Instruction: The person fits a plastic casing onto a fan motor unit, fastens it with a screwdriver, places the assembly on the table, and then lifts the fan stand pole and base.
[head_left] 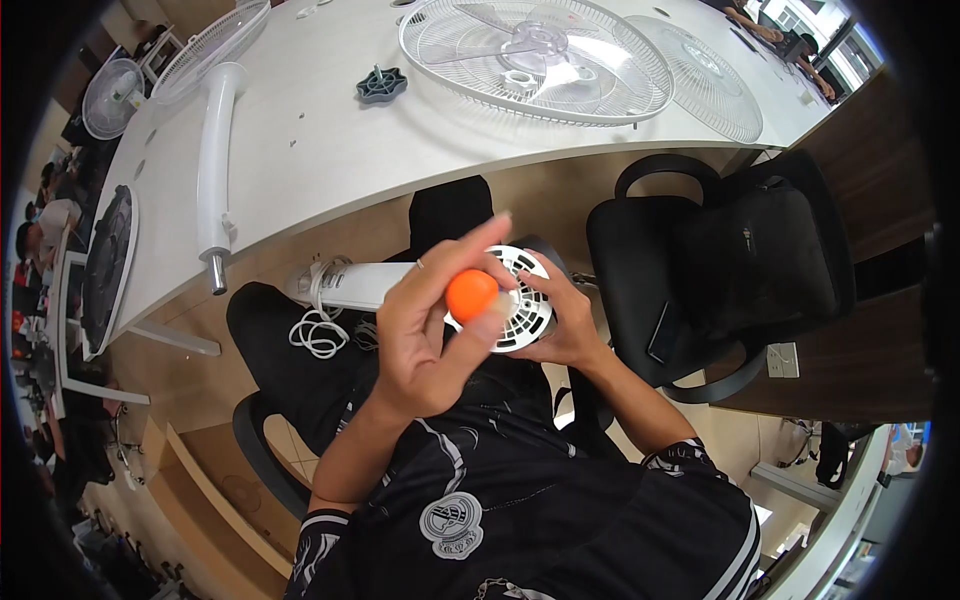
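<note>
My left hand (425, 325) is closed, thumb and fingers around an orange round-ended handle (471, 296), with the index finger stretched out past it. That handle is seen end-on, so what lies under it is hidden. Right behind it, the white slotted fan motor housing (530, 325) rests above my lap. My right hand (570, 315) grips this housing by its right side, fingers wrapped over the rim. A white fan column (375, 285) reaches left from the housing across my legs, with a coiled white cable (318, 335) at its far end.
On the white table (320, 150) lie a fan grille with blades (540, 60), another grille (700, 75), a dark star-shaped knob (382, 85), a white pole (217, 160) and a round black base (110, 265). A black chair (640, 235) stands at right. Other people are farther off.
</note>
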